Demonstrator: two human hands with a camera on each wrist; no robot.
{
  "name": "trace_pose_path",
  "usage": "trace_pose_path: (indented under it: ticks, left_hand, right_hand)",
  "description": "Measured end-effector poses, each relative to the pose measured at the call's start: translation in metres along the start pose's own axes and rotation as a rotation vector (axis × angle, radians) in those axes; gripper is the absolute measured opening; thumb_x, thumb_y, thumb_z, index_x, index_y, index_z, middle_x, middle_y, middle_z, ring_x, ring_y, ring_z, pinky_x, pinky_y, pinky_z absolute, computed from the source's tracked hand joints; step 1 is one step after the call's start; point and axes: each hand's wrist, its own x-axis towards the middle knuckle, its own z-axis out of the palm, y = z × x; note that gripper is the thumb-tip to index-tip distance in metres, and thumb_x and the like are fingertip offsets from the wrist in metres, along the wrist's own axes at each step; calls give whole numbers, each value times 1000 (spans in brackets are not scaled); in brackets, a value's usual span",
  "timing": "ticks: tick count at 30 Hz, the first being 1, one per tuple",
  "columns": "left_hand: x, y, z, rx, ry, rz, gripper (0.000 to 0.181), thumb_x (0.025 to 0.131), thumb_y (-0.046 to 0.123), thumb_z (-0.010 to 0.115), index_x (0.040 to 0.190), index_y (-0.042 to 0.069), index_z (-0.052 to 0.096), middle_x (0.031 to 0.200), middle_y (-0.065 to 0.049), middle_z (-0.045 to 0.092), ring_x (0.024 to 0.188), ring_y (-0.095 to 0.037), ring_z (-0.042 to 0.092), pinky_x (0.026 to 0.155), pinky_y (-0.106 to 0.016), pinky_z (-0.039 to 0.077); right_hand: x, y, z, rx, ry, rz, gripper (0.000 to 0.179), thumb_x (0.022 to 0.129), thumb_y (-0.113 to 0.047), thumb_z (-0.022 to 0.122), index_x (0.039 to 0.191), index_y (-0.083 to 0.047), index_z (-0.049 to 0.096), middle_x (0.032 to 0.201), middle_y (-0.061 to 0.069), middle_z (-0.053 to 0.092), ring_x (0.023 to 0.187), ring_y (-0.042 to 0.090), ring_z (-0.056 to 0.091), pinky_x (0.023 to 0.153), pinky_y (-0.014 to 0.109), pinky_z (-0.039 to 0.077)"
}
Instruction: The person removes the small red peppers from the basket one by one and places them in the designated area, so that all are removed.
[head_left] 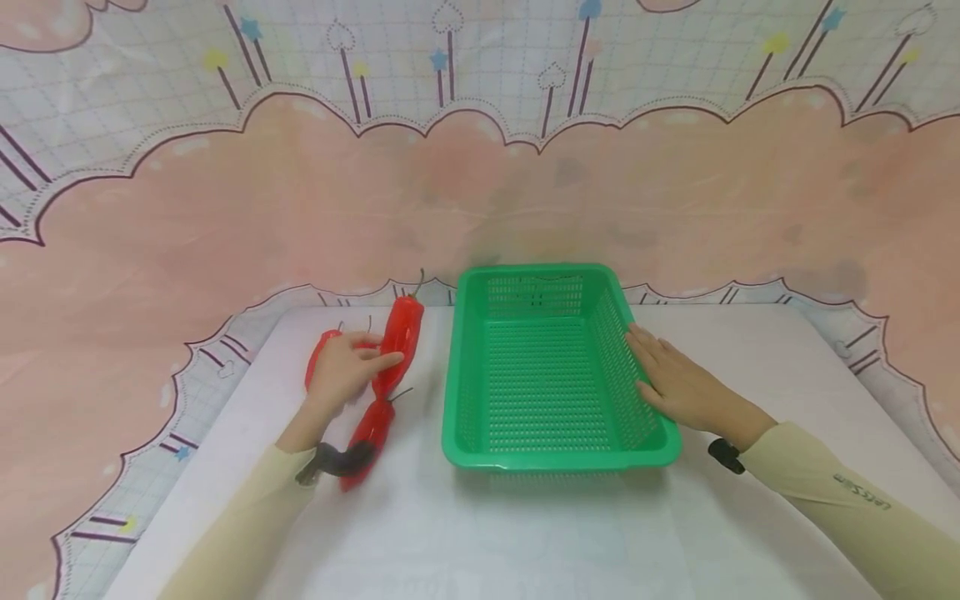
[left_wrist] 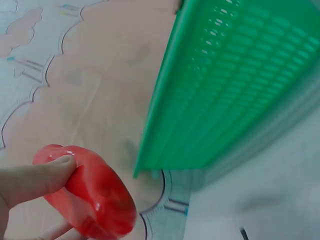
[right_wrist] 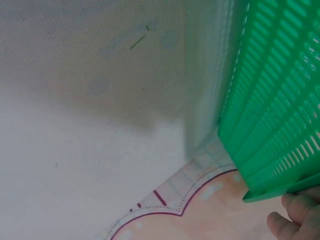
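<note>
In the head view my left hand (head_left: 347,364) pinches a long, glossy red chili pepper (head_left: 405,327) between thumb and fingers, its green stem pointing up and away. The left wrist view shows my thumb on the near side of this red chili pepper (left_wrist: 100,197). Another red chili pepper (head_left: 370,433) lies nearer, partly behind the dark wrist strap. More red (head_left: 321,346) shows behind my left hand, mostly hidden. My right hand (head_left: 678,379) rests with extended fingers on the right rim of a green plastic basket (head_left: 561,460). No pepper shows inside the basket.
The basket stands on a white-covered table (head_left: 555,533), right of the peppers. Behind the table hangs a pink and white patterned cloth (head_left: 525,200). A dark strap (head_left: 726,456) sits at my right wrist.
</note>
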Motion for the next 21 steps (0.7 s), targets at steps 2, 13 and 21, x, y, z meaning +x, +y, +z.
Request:
trace_pose_path:
  ticks: [2, 13, 21]
  left_hand:
    - [-1, -10, -2, 0, 5, -14, 63, 84, 37, 67, 133, 4, 47, 124, -20, 59, 94, -30, 60, 67, -28, 55]
    - [-16, -51, -11, -5, -13, -106, 75, 80, 44, 69, 136, 4, 39, 135, -19, 45, 116, -38, 49, 88, -49, 53]
    - [-27, -77, -17, -9, -23, -188, 85, 79, 50, 69, 138, 0, 35, 136, -24, 41, 110, -38, 55, 87, -46, 54]
  right_hand:
    - [0, 0, 0, 2, -2, 0, 65, 94, -20, 42, 146, 9, 15, 154, 26, 13, 142, 42, 18, 114, 56, 21]
    - [1, 1, -1, -4, 8, -8, 65, 94, -20, 43, 145, 10, 16, 154, 27, 14, 141, 43, 18, 114, 56, 21]
    - [1, 0, -1, -1, -3, 0, 65, 95, -21, 42, 146, 9, 15, 154, 26, 13, 142, 42, 18, 114, 56, 21]
